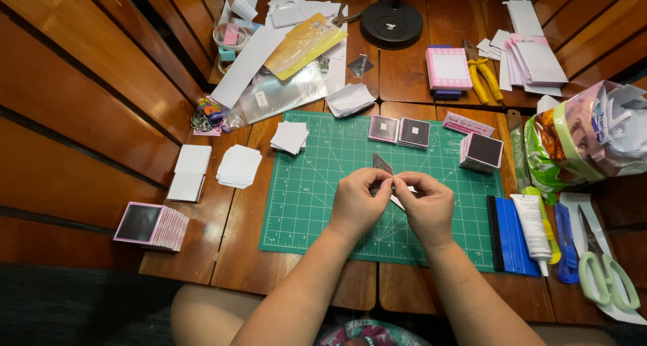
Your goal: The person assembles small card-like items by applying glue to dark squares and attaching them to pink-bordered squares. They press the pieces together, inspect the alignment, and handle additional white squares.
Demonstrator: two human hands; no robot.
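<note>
Head view: both hands (394, 201) pinch small card (382, 164), possibly sleeve.

Over a green cutting mat (317, 184) on a wooden worktop (229, 251), left hand (356, 201) and right hand (426, 204) pinch one small square card (382, 164) together.

Small square card (382, 163), dark grey with pale edge, tilted on a corner, above the green mat's middle

Green mat (317, 204) centre of the counter (236, 258); lamp base (391, 23) at twelve o'clock; scissors (606, 272) at four; glue tube (534, 224) at three; pink-edged stack (151, 226) at eight.
</note>
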